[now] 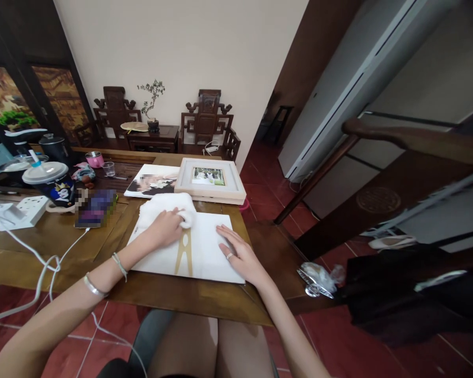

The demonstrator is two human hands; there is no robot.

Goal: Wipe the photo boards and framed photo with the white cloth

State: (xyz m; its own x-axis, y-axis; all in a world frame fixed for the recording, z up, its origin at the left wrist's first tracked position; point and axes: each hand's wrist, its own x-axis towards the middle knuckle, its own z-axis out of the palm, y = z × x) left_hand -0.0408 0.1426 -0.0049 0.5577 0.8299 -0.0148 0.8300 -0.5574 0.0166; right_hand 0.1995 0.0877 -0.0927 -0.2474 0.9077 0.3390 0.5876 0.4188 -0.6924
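Dark wood furniture is lining the far wall, and a wooden table (63, 239) is carrying the work. The left hand (166, 227) is gripping a white cloth (161, 206) against a white board (205, 252) (likely stiff, smooth, perhaps slippery; best steadied by its edges). The right hand (238, 252) is lying open, flat on the board. A framed photo (210, 179) is sitting just behind.

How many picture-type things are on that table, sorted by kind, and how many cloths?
White boards, back side up: 1, the white board under the left hand and right hand
Framed photos: 1, the framed photo
Unframed prints: 1, the print
White cloths: 1, the white cloth
Total: 4
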